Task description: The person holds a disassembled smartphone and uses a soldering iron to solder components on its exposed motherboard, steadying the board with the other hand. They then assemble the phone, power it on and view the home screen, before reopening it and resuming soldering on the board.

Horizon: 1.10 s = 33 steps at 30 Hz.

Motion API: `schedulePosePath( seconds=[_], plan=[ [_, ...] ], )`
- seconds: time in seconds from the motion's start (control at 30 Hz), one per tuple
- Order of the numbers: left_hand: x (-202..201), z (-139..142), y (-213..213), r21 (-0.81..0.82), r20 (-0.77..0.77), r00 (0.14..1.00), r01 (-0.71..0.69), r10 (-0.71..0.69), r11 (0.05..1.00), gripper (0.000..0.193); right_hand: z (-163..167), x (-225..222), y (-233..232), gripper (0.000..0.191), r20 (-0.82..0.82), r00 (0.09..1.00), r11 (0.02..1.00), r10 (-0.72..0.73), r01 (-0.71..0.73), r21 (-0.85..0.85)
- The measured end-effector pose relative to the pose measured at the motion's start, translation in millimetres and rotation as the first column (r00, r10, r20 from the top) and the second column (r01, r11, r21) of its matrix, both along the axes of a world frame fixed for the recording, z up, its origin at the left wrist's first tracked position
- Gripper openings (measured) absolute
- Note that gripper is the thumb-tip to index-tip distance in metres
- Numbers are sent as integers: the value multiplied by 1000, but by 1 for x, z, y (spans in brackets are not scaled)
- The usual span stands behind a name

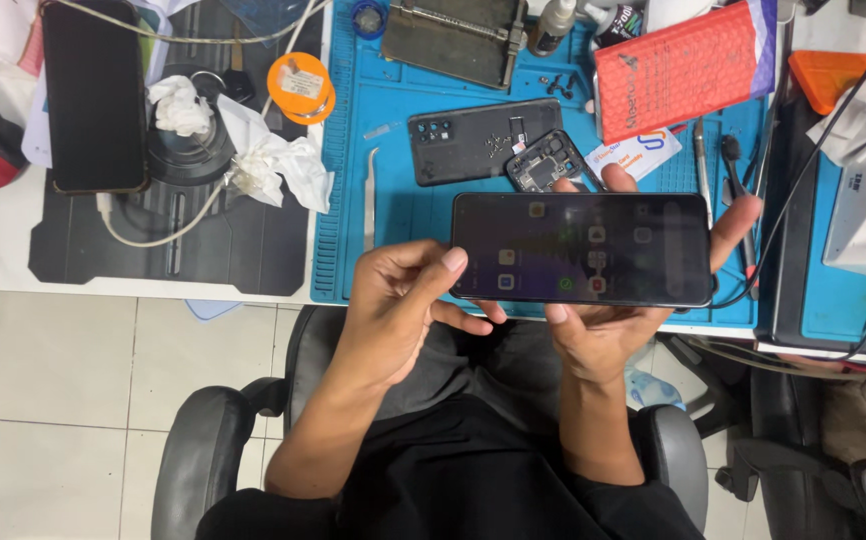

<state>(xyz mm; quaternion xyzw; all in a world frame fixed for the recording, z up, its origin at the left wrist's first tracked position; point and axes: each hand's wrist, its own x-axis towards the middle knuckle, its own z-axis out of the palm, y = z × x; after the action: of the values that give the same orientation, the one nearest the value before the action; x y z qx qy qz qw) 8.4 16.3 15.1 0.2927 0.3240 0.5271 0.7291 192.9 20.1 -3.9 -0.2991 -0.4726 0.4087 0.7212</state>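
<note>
The phone [581, 249] sits at centre frame, screen up and lit, cradled from below by the right hand [603, 335] while the left hand [393, 300] pinches its left edge, both closed on it. It hangs past the edge of the blue mat [393, 215], so a loosened pinch could likely drop it toward the tiled floor [63, 400]. The opened phone back [483, 140] and tweezers [370, 200] lie on the mat above.

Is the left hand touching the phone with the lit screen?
Touching. The head view shows the left hand with its thumb pressed on the left end of the phone, while the right hand cradles it from beneath.
</note>
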Motion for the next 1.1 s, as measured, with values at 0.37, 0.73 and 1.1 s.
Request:
schedulePosePath(
  seconds=[0.37,0.73,1.1],
  plan=[
    [-3,4,1,14,-108,991,84,-82,996,32,-13,3,-3,128,-13,999,998,32,-32,-48],
    [-3,6,-3,13,-92,992,91,-90,996,29,-20,5,-5,125,-27,1000,1000,-14,14,-21],
    [-3,8,-5,5,-79,991,110,-109,994,30,-22,6,-8,123,-51,999,1000,-12,11,-6]
  ],
)
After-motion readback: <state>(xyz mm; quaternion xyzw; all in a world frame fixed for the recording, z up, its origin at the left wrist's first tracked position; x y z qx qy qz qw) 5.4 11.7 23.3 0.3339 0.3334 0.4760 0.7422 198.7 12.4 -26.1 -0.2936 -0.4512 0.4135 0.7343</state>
